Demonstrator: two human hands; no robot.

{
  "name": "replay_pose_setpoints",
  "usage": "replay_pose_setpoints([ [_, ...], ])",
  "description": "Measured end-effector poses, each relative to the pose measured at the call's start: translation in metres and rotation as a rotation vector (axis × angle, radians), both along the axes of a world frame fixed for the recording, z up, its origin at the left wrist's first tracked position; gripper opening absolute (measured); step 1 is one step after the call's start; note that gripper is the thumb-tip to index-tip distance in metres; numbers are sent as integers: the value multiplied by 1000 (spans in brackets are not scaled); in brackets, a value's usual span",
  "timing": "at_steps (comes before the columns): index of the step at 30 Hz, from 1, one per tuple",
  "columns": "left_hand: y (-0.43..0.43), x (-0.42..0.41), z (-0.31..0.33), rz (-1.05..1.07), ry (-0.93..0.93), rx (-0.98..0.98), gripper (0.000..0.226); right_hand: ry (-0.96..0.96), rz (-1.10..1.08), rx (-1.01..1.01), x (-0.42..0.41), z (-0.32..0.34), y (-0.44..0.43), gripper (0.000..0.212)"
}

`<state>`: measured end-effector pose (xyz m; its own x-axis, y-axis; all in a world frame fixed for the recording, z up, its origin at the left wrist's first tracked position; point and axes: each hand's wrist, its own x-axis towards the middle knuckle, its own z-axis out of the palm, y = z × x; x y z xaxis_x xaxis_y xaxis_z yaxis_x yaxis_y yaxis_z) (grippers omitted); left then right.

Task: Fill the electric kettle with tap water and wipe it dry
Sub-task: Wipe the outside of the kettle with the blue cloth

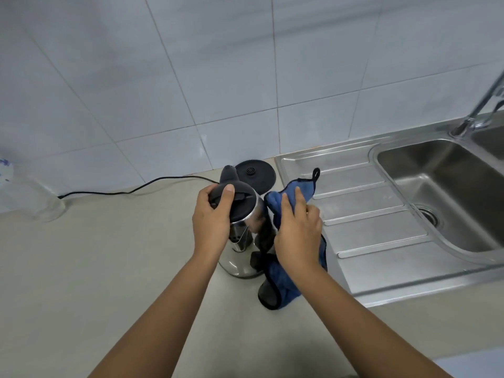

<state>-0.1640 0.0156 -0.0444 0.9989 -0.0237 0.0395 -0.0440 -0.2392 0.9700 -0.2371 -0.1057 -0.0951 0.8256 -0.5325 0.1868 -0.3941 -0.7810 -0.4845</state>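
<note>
I stand at the surface with the kettle upright in front of me, just left of the steel sink's ribbed draining board. My left hand is closed around the top of the kettle, the thumb lying across its black lid and the fingers wrapped round the far left side near the handle, which points away from me. The kettle's shiny steel body shows below my palm, its bottom resting on the surface.

My right hand holds the blue cloth pressed against the kettle's right side. The fingers lie flat over the cloth, gripping it; one end with a small hanging loop sticks up past my fingertips over the draining board, and the rest hangs down under my wrist, its dark-edged end lying on the surface beside the kettle's foot.

Behind the kettle, near the tiled wall, sits the round black power base, apart from the kettle, with its black cord running left along the surface. The sink basin lies to the right, well apart from the kettle, and the tap rises at its far corner.
</note>
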Motion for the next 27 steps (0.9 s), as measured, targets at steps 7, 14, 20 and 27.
replay_pose_setpoints([
  [7,4,2,-1,-24,20,-12,37,423,-12,96,-21,-63,7,67],
  [14,3,2,-2,-9,5,1,37,490,-74,161,-19,-69,6,69],
  [20,3,2,0,-16,22,-11,36,394,-5,126,-13,-57,-4,63],
  [27,-3,0,2,40,58,-70,34,321,-61,-132,-4,-21,-64,63],
])
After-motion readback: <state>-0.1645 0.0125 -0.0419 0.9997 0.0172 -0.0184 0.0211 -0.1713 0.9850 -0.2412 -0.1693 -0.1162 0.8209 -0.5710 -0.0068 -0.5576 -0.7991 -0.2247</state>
